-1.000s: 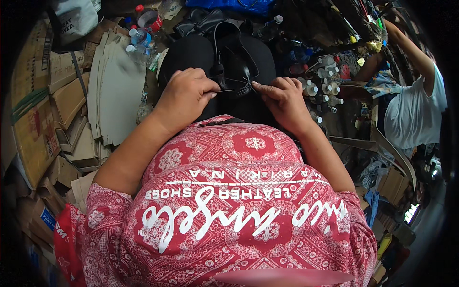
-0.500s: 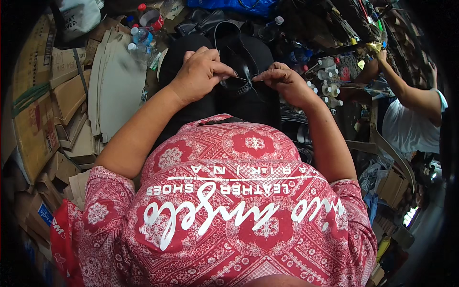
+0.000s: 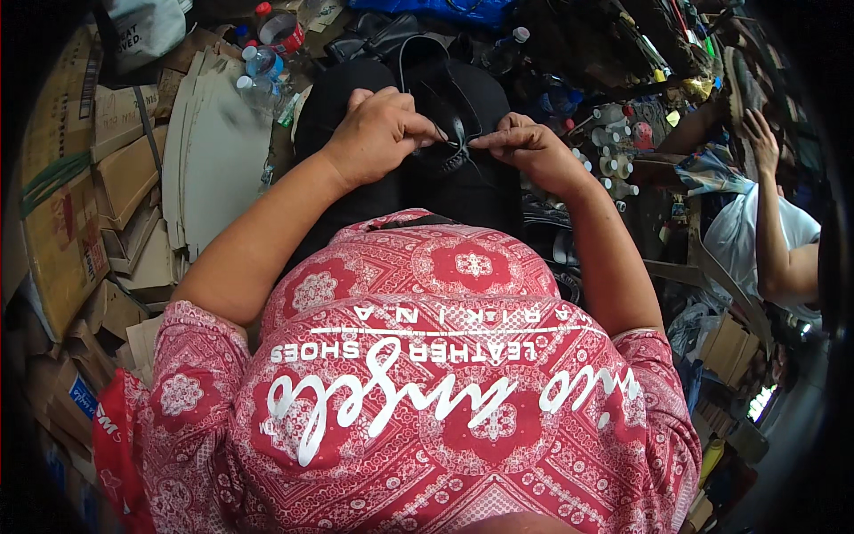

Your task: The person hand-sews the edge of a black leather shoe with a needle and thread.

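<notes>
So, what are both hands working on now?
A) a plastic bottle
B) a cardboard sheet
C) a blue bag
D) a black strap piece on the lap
D: the left hand and the right hand pinch the black strap piece between their fingertips.

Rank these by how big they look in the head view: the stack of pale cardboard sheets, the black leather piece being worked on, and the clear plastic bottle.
1. Stack of pale cardboard sheets, largest, though only slightly.
2. Black leather piece, partly hidden by both hands, so unsure.
3. Clear plastic bottle, clearly smallest.
</notes>
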A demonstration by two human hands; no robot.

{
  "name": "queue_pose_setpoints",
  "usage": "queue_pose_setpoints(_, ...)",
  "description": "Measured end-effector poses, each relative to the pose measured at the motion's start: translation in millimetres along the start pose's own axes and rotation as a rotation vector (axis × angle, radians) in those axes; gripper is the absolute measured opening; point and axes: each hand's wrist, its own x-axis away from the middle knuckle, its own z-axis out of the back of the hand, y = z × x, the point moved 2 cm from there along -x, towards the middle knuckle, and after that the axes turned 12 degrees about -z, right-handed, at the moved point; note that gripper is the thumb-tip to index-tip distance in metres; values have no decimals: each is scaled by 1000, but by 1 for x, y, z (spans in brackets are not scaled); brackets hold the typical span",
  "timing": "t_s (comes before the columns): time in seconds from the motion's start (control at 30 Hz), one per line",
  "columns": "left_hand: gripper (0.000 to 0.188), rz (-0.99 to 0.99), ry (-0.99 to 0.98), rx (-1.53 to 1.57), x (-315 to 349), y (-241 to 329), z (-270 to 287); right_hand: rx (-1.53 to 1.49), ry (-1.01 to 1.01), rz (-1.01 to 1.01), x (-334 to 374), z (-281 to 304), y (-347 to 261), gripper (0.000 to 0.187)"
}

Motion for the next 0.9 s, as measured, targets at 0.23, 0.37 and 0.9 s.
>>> queue_pose_setpoints(0.23,9,-233,-57,24,-29,-20,3,12,-47,-19,-12,2,-5,31)
queue_pose_setpoints(0.37,10,-222,-60,-30,-19,-6,7,86,1,29,-6,2,-7,32)
queue_pose_setpoints(0.9,15,325,10,195,-7,2,-14,-401,103,-138,-7,-28,-5,22)
